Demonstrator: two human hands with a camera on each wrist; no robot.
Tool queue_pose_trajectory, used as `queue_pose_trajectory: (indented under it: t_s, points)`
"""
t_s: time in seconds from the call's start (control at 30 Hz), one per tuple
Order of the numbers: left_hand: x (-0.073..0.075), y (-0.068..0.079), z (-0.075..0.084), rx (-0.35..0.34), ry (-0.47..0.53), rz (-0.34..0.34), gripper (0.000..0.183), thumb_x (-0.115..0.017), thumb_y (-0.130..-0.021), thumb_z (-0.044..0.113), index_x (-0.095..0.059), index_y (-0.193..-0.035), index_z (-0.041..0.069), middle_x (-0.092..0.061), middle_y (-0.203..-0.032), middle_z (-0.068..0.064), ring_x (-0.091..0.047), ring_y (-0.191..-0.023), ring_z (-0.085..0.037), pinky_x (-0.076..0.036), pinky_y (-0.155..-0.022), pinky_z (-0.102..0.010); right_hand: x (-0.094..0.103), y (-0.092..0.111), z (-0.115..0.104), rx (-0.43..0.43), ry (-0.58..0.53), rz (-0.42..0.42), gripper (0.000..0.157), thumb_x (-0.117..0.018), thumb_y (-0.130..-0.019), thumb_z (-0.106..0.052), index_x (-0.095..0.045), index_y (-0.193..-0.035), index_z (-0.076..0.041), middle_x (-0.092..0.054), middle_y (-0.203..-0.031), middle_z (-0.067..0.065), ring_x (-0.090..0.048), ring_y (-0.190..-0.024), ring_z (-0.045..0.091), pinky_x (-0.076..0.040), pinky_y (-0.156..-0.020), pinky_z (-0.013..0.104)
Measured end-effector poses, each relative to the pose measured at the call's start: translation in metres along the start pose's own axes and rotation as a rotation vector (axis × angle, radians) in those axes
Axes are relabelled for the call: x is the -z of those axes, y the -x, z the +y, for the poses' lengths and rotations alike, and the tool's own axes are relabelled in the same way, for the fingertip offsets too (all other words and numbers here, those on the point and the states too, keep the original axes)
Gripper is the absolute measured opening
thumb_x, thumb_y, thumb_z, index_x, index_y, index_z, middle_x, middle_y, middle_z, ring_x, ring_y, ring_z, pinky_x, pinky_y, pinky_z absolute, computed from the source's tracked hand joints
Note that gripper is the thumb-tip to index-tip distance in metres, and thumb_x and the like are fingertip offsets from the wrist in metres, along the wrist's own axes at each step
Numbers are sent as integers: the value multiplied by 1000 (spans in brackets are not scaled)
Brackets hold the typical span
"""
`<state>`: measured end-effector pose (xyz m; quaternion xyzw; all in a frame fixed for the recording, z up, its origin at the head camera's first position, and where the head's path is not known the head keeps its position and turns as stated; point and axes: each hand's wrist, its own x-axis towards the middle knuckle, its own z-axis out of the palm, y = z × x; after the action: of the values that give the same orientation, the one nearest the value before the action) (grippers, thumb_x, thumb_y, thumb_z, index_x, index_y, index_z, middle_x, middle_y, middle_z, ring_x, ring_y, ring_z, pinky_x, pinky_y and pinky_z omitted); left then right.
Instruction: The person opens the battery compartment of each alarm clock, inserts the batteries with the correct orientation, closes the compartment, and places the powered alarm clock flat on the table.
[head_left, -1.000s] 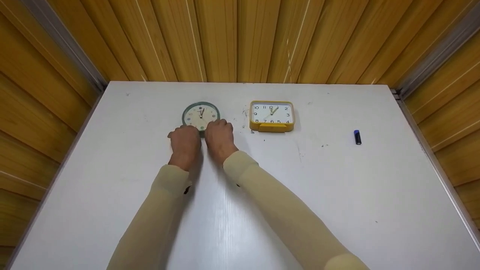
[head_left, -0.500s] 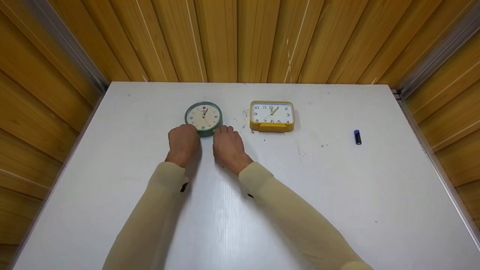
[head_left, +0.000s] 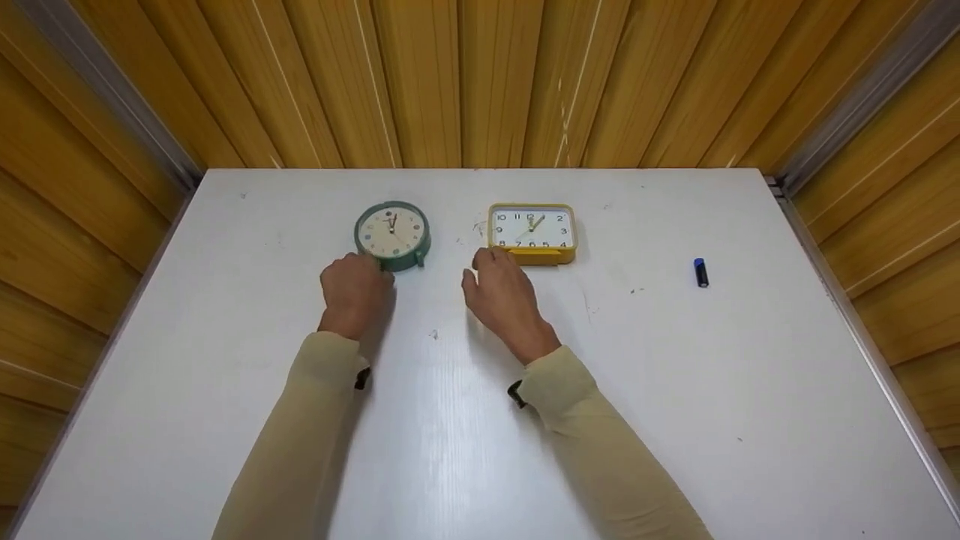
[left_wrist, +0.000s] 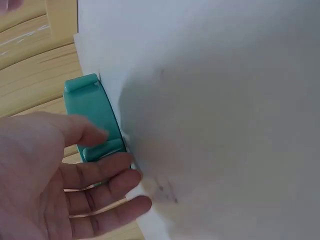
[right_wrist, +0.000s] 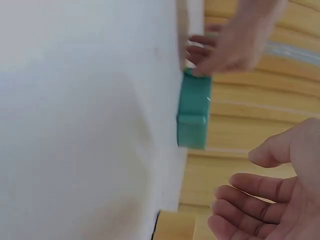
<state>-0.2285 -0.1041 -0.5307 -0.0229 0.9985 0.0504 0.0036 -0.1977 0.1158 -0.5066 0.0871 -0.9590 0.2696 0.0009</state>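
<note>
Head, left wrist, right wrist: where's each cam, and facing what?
Head: on the person's head, facing forward and down at the table, green clock and yellow clock; left hand, right hand and sleeves show.
Left wrist: on that wrist, facing past the palm to the green clock's side; left hand shows.
Right wrist: on that wrist, facing across to the green clock; right hand near, left hand beyond.
Both wrist views share: green clock, left hand.

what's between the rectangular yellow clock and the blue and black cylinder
No object: in the head view, only faintly marked white tabletop separates the rectangular yellow clock from the small blue-and-black cylinder.
</note>
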Motion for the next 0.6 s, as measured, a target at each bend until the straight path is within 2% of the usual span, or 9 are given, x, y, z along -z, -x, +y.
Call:
queue_pose_trajectory:
  t_s: [0.1,0.2,0.3,0.4,0.5,0.6]
  points:
    - [-2,11,7,66,123,61,43,-65,-103,32,-71,-76,-1,-59,-65,-11,-55,-60,-22,-44,-54,-36,11,4,10,-25,-52,65,28,-59,-109,-22,-65,-124,1,-64,-119,14,-59,-107,28,-52,-95,40]
    - [-2,24,23,82,245,144,44,-67,-102,35,-68,-72,3,-57,-60,-8,-55,-58,-23,-41,-53,-35,20,7,20,-40,-89,113,28,-60,-108,-21,-66,-122,2,-64,-115,15,-61,-104,29,-53,-92,42]
    - [-2,33,43,30,332,238,37,-71,-99,33,-72,-84,0,-65,-72,-11,-62,-65,-25,-50,-56,-38,27,9,30,-61,-122,154,26,-61,-108,-20,-66,-120,3,-64,-114,15,-62,-103,28,-53,-92,42]
    - [-3,37,60,-19,380,300,35,-74,-98,33,-74,-99,-2,-72,-89,-15,-68,-76,-28,-57,-64,-42,28,10,38,-74,-141,193,22,-62,-107,-18,-66,-116,2,-65,-113,14,-63,-103,28,-52,-92,42]
    - [-5,41,71,-13,404,303,36,-75,-97,34,-73,-106,0,-73,-100,-17,-69,-84,-29,-58,-70,-43,27,13,44,-75,-148,213,19,-62,-107,-17,-67,-113,1,-65,-111,15,-63,-100,28,-52,-90,43]
    - [-8,43,80,21,436,274,36,-75,-98,35,-73,-111,2,-72,-107,-16,-68,-92,-29,-58,-77,-43,26,15,49,-66,-146,219,18,-63,-106,-16,-67,-111,1,-65,-109,15,-63,-99,28,-53,-88,43]
